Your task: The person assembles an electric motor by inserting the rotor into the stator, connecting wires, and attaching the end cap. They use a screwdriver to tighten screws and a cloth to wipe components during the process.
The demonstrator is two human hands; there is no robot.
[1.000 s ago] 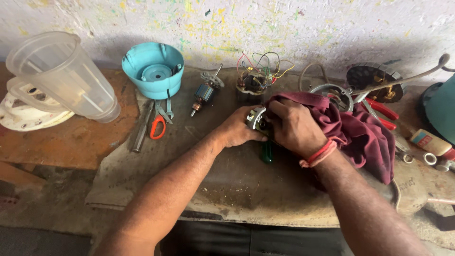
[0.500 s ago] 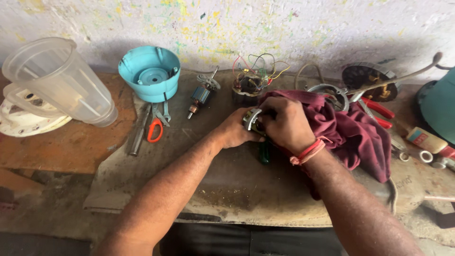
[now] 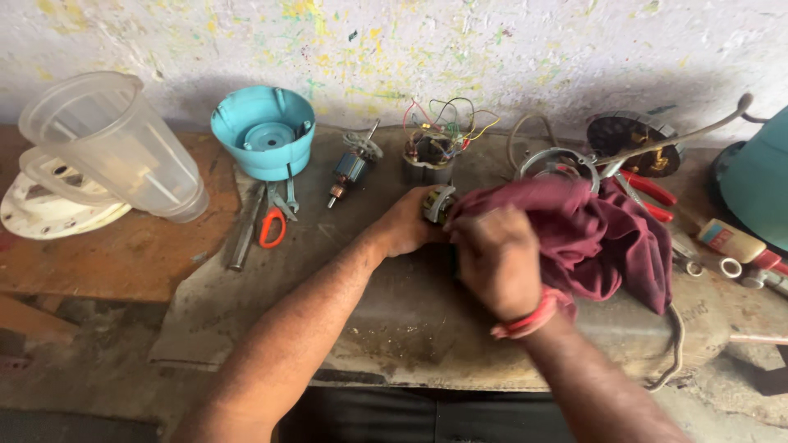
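The left hand (image 3: 410, 223) grips a small metal motor part (image 3: 437, 203) at the middle of the worktop (image 3: 271, 287). The right hand (image 3: 497, 258), clenched on a maroon cloth (image 3: 607, 238), presses against the part from its right side. Both hands touch it. Behind it lie a wired coil (image 3: 431, 152) and a rotor (image 3: 351, 168); further left stand a turquoise bowl-shaped housing (image 3: 263, 131), holding nothing, and a clear jug (image 3: 111, 148), tipped and unfilled.

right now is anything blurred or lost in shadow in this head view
Head view: soft, even daylight, no glare. The right hand is slightly motion-blurred, as is the maroon cloth it grips. The left hand holds a small metal part, partly hidden. The plastic jug throws a soft shadow on the wall; edges bend slightly.
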